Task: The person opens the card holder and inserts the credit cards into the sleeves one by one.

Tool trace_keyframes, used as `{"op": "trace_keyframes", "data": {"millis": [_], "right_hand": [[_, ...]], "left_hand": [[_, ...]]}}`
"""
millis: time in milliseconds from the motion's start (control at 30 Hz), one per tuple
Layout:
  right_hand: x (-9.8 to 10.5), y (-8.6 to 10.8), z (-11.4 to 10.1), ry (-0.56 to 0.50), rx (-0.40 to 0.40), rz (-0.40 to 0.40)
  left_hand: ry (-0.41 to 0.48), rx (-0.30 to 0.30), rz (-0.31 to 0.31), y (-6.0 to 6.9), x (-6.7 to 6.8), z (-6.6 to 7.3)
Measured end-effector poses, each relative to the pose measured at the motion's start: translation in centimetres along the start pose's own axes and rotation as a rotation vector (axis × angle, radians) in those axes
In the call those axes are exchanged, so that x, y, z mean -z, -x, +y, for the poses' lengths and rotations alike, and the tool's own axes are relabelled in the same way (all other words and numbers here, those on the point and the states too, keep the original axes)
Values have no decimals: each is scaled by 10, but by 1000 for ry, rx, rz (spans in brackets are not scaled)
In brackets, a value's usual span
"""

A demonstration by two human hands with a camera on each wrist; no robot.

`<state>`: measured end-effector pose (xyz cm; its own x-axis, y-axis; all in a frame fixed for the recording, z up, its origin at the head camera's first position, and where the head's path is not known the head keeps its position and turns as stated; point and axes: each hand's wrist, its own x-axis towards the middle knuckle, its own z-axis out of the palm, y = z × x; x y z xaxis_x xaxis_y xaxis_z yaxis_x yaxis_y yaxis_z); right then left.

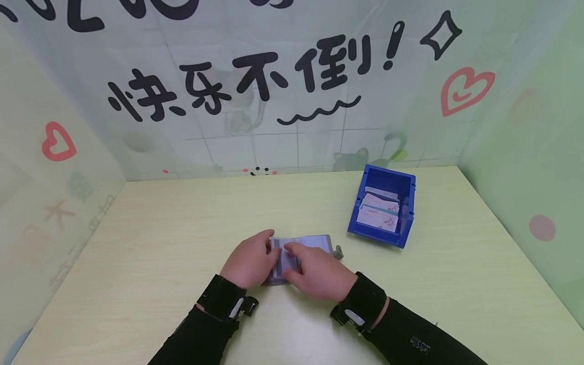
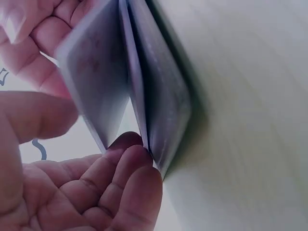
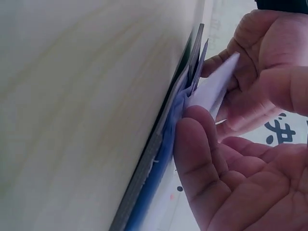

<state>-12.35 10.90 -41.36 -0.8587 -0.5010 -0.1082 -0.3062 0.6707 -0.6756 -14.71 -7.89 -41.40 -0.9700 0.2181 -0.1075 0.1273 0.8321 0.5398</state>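
A small card holder [image 1: 315, 242] with pale clear leaves lies opened on the table, a fastening tab [image 1: 338, 252] sticking out on its right. My left hand [image 1: 250, 261] holds it at the left edge; in the left wrist view its curled fingertips [image 2: 139, 159] touch the leaves' lower edges. From the right, my right hand [image 1: 321, 274] reaches over the holder and holds a leaf near its middle, thumb and index finger around it. A pinkish print shows blurred on one raised leaf [image 2: 96, 67]. In the right wrist view a whitish leaf [image 3: 214, 89] tilts up between both hands.
A blue plastic bin [image 1: 371, 238] stands at the back right, with several printed cards [image 1: 378, 218] leaning inside. Printed cloth walls [image 1: 274, 147] border the pale wooden table [image 1: 182, 228] at the back and both sides.
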Motion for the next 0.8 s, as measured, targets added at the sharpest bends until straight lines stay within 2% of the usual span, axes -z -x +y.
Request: {"op": "trace_keyframes", "data": {"millis": [233,400,500,600,800], "right_hand": [[3,1,-2,56,10,-39],[12,3,-2,59,-27,-58],[28,5,-1,72,-82,-13],[50,8,6,119,-151,69],[102,17,40,257,-245,216]], "left_hand": [[-14,-3,11,-1,-2,-1],[-58,-15,18,-1,-3,-1],[-77,-21,16,0,-3,1],[-112,-28,19,1,-4,2],[-170,-23,-20,4,-2,5]]}}
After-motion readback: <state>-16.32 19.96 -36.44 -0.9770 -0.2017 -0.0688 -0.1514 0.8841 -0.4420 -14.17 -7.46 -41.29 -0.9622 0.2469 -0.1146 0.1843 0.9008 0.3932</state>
